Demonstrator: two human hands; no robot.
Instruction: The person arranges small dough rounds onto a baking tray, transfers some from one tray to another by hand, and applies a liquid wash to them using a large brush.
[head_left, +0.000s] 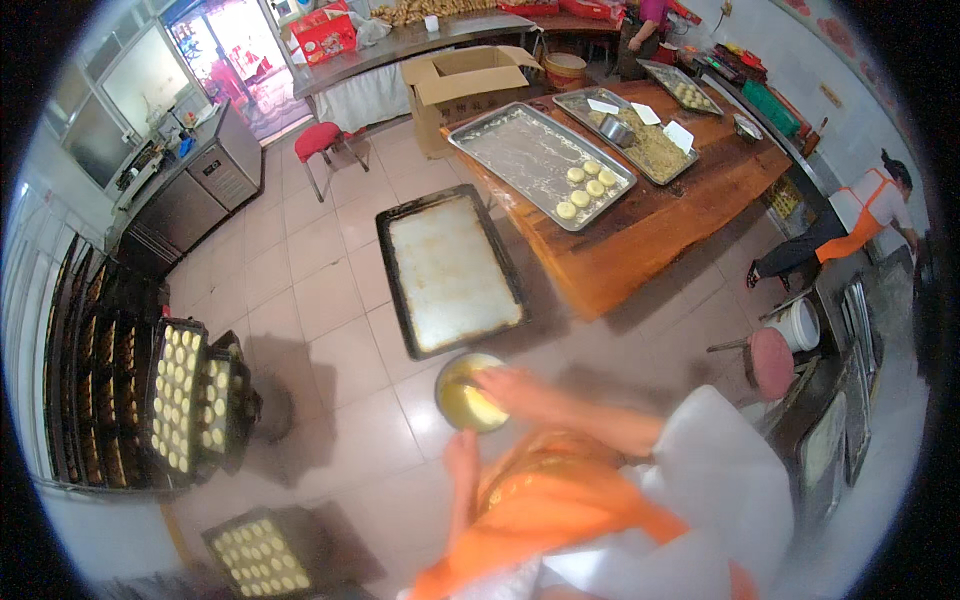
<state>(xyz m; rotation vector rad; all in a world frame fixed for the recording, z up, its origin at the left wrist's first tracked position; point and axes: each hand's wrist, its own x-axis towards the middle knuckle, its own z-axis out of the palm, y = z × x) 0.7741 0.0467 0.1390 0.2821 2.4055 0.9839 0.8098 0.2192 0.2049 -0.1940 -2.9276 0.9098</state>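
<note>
A round metal bowl (451, 411) with yellow liquid in it is held in front of my orange apron. My left hand (460, 451) closes on the bowl's near rim. Over the bowl's right side reaches my right hand (501, 390), blurred, its fingers at the yellow contents; whether it holds a tool is hidden. Just beyond the bowl lies a dark-rimmed baking tray (457, 274) with a bare, stained bottom.
On the wooden table (637, 255) stands a metal tray (517, 157) with several dough rounds. Trays of pale rounds (176, 397) are at the left, near a dark rack (97, 390). A red stool (322, 140) stands farther off. A person in an orange apron (862, 225) bends at the right.
</note>
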